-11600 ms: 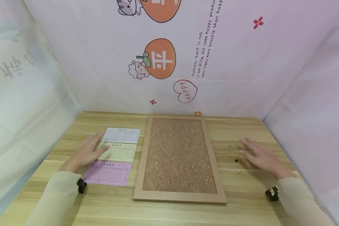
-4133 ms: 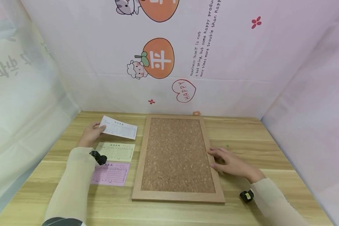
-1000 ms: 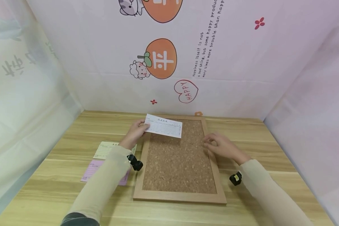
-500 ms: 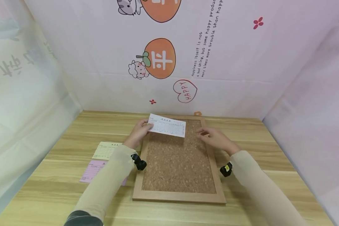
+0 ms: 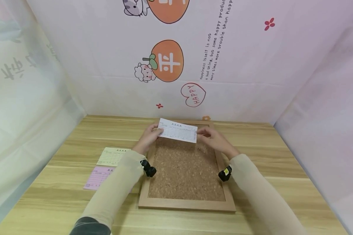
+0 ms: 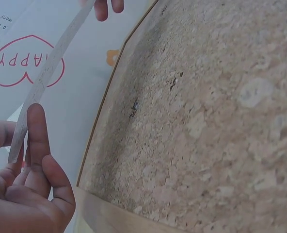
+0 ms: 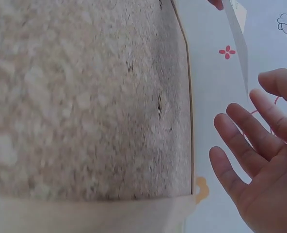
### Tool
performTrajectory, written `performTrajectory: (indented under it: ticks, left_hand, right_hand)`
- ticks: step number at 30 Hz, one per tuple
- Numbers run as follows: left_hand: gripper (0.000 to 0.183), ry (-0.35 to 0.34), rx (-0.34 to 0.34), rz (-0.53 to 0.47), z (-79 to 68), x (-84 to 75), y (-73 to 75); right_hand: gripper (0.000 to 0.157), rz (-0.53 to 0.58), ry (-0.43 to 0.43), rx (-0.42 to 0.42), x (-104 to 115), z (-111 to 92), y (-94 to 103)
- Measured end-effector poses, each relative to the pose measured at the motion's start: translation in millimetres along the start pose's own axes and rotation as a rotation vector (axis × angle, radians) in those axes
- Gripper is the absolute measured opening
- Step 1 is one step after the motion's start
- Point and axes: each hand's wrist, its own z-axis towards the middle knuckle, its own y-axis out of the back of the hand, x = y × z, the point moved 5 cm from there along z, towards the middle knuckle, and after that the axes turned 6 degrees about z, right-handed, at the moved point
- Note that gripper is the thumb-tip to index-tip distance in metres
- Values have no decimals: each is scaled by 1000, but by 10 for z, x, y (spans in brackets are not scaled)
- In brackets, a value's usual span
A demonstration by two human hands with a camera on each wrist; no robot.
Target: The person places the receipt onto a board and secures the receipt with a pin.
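My left hand (image 5: 149, 136) pinches the left end of a white form slip (image 5: 177, 131) between thumb and fingers, holding it raised over the far part of the cork board (image 5: 188, 173). Seen from the left wrist, the slip (image 6: 49, 73) stands nearly edge-on, with the thumb (image 6: 38, 131) against its face. My right hand (image 5: 213, 140) is at the slip's right end. In the right wrist view its fingers (image 7: 250, 136) are spread and loosely bent, thumb and index fingertips right by the slip's edge but not closed on it.
A yellow slip (image 5: 111, 156) and a pink slip (image 5: 98, 178) lie on the wooden table (image 5: 67, 156) left of the board, partly covered by the left sleeve. A printed cloth (image 5: 238, 65) hangs behind the table. The board's wooden frame (image 5: 186, 204) makes a low raised edge.
Over the last second the left hand has carried the white slip slightly right. The right hand has moved left from the board's right frame to the slip's end. Earlier, the left hand lifted the slip off the table.
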Motion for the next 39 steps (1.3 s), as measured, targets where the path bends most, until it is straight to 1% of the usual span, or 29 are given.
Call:
performTrajectory:
  ticks: [5, 12, 14, 15, 18, 21, 22, 25, 31, 35, 39]
  left_hand:
    - [40, -15, -4, -11, 10, -28, -38]
    - [41, -13, 1, -20, 44, -22, -96]
    - [41, -7, 1, -14, 48, -18, -104]
    - [41, -3, 0, -9, 45, -20, -106]
    - [41, 5, -4, 10, 41, -23, -111]
    - [42, 4, -13, 46, 19, -44, -106]
    - [43, 1, -19, 67, 13, -52, -101]
    - [43, -15, -40, 144, -16, -83, -75]
    - [31, -57, -62, 259, -22, -125, -28]
    - [23, -98, -58, 329, -11, -169, -25]
    - [16, -138, -28, 379, -22, -224, -51]
  right_hand:
    - [35, 72, 18, -9, 2, 45, -38]
    - [33, 146, -53, -24, -66, 86, -76]
    - [31, 166, -80, -24, -43, 89, -77]
    - [30, 176, -87, -24, -6, 79, -74]
    - [27, 173, -91, -37, -18, 87, -71]
    - [27, 169, -74, -50, -63, 97, -61]
    - [27, 167, -70, -54, -105, 112, -57]
    - [29, 166, -73, -52, -111, 118, -32]
    - [26, 117, -84, -63, -118, 141, 21]
    - [22, 85, -80, -71, -114, 151, 39]
    - [20, 39, -63, -79, -139, 171, 51]
